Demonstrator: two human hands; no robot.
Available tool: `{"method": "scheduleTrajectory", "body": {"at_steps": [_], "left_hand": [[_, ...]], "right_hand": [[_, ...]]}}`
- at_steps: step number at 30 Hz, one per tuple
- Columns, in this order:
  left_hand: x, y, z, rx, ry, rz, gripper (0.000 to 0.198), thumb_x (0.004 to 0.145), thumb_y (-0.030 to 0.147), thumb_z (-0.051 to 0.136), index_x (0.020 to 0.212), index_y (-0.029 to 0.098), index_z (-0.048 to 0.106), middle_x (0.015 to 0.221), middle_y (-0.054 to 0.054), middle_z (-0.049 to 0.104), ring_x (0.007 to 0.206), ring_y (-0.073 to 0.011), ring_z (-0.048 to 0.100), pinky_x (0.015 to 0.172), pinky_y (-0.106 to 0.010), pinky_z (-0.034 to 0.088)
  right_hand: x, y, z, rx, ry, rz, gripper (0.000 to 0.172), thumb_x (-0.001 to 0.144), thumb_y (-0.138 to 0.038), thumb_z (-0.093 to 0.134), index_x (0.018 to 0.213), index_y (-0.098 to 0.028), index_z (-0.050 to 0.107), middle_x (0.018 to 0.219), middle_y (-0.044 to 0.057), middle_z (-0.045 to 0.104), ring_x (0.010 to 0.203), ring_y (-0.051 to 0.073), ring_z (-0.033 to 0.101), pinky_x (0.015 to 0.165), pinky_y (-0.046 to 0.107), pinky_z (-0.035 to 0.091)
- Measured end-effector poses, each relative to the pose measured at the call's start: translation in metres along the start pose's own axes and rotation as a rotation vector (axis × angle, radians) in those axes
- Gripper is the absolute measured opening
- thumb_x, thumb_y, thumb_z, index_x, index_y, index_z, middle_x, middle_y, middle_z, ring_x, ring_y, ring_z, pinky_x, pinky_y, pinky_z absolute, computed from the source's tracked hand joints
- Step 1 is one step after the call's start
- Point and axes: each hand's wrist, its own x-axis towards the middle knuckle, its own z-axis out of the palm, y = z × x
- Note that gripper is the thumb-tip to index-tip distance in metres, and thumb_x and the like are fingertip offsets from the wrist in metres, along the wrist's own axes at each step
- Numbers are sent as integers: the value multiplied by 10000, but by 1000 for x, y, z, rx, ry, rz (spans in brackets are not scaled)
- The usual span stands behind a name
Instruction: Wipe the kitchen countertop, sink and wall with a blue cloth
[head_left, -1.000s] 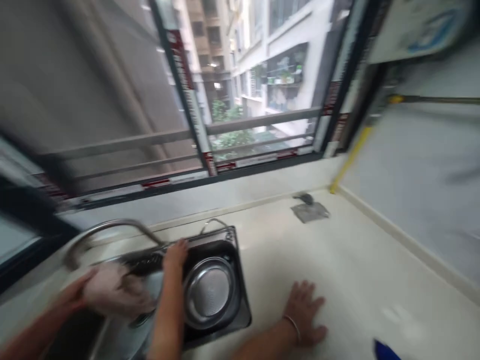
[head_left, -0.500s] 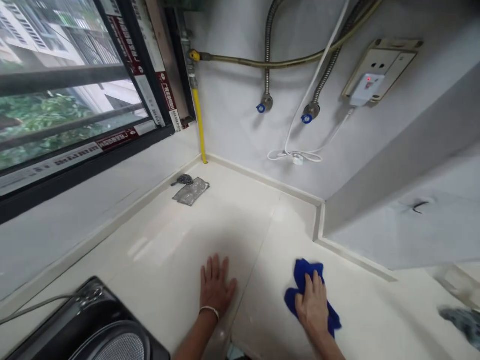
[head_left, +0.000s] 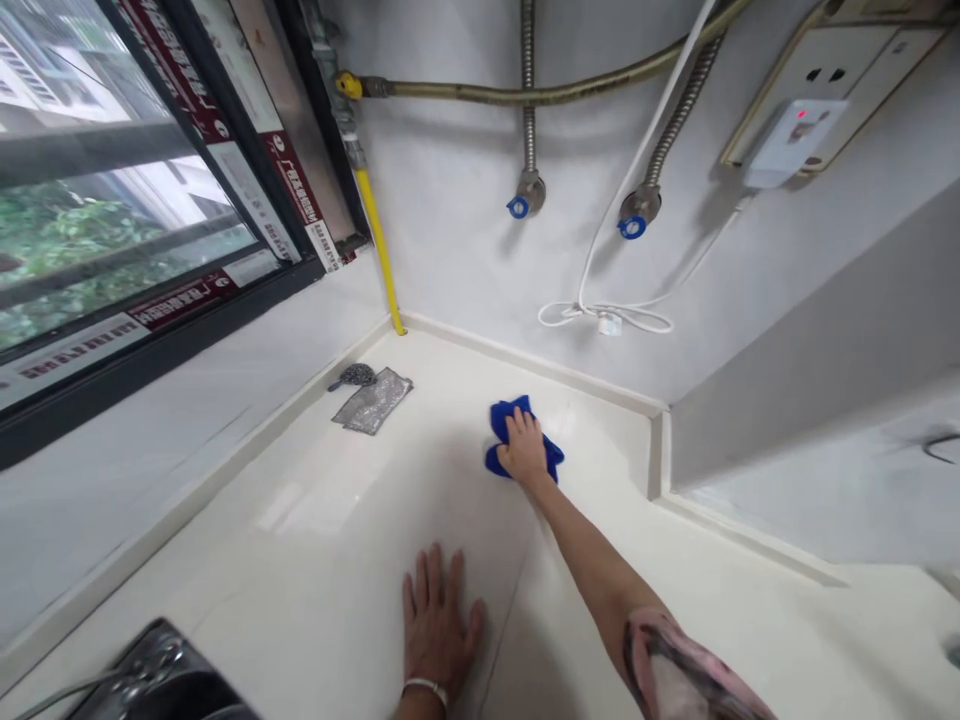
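My right hand (head_left: 525,448) presses a crumpled blue cloth (head_left: 551,455) against the white countertop (head_left: 337,540), toward the back corner. Its fingers lie curled over the cloth, which sticks out around them. My left hand (head_left: 437,620) rests palm down on the counter nearer to me, fingers spread, holding nothing; a bracelet circles its wrist. Left of the cloth, a grey, shiny scouring cloth (head_left: 375,402) lies flat by the wall. A dark mesh scrubber (head_left: 357,375) sits against its far edge.
Part of a black gas stove (head_left: 157,680) stands at lower left. A yellow pipe (head_left: 380,250) meets the counter at the corner. On the wall are blue-capped valves (head_left: 631,226), a bundled white cable (head_left: 637,317) and a socket with a plugged-in adapter (head_left: 796,142). A window (head_left: 112,200) is at left.
My right hand has slid the blue cloth forward and left, deeper toward the corner. The left hand stays flat on the counter. The view has shifted closer to the back wall.
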Motion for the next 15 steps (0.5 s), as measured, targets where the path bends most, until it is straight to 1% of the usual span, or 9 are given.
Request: {"method": "scheduleTrajectory", "body": {"at_steps": [1, 3, 5, 7, 9, 10, 12, 13, 15], "left_hand": [[0, -1, 0, 4, -2, -5, 654, 937, 373, 476, 1549, 163, 377, 1666, -197, 229, 1561, -377, 90, 1228, -641, 195], [1, -4, 2, 6, 0, -6, 675, 962, 332, 430, 1581, 117, 270, 1662, -198, 240, 1565, -346, 98, 1240, -618, 199], [1, -10, 5, -9, 29, -4, 681, 973, 240, 355, 1599, 79, 140, 1653, -207, 262, 1566, -304, 120, 1247, -586, 220], [1, -18, 10, -49, 62, -11, 686, 967, 167, 291, 1603, 77, 52, 1645, -212, 280, 1564, -268, 144, 1246, -547, 250], [2, -26, 16, -98, 88, -33, 676, 973, 170, 264, 1607, 83, 47, 1641, -207, 295, 1561, -245, 165, 1252, -517, 250], [5, -28, 19, -111, 94, -36, 660, 979, 189, 258, 1607, 84, 85, 1639, -201, 304, 1559, -245, 173, 1259, -519, 228], [13, -30, 23, -117, 84, -29, 622, 990, 238, 246, 1585, 60, 217, 1631, -206, 317, 1555, -271, 186, 1263, -542, 191], [17, -29, 23, -112, 69, -30, 610, 992, 262, 240, 1562, 49, 287, 1627, -210, 324, 1551, -287, 193, 1261, -551, 183], [24, -24, 18, -101, 33, -50, 608, 992, 304, 231, 1521, 44, 381, 1622, -208, 333, 1545, -305, 210, 1255, -552, 189]], "right_hand": [[3, -16, 4, 37, -30, -52, 668, 797, -220, 544, 1437, -29, 527, 1601, 214, 391, 1465, 381, 334, 1223, 547, 185], [-4, -44, 11, 114, -89, -160, 680, 780, -210, 556, 1440, -49, 539, 1609, 188, 391, 1474, 367, 331, 1240, 531, 169], [-26, -64, 15, 187, -135, -245, 693, 752, -208, 569, 1429, -63, 560, 1604, 172, 407, 1481, 358, 333, 1253, 526, 162], [-59, -70, 13, 249, -159, -292, 693, 726, -223, 583, 1402, -73, 590, 1586, 170, 438, 1481, 352, 347, 1258, 532, 166], [-100, -62, 6, 304, -165, -315, 671, 719, -249, 583, 1371, -93, 619, 1565, 156, 473, 1474, 336, 373, 1265, 525, 170], [-121, -54, 1, 330, -149, -318, 668, 721, -268, 581, 1370, -115, 622, 1563, 138, 481, 1471, 323, 383, 1268, 518, 174], [-168, -31, -10, 366, -113, -311, 676, 729, -285, 570, 1396, -176, 600, 1577, 94, 471, 1484, 294, 374, 1270, 510, 188], [-194, -18, -17, 368, -101, -289, 695, 710, -275, 571, 1401, -201, 595, 1584, 80, 463, 1483, 290, 380, 1268, 516, 196], [-246, 14, -33, 324, -47, -167, 738, 662, -220, 558, 1400, -218, 594, 1580, 78, 468, 1480, 297, 390, 1259, 542, 223]]}}
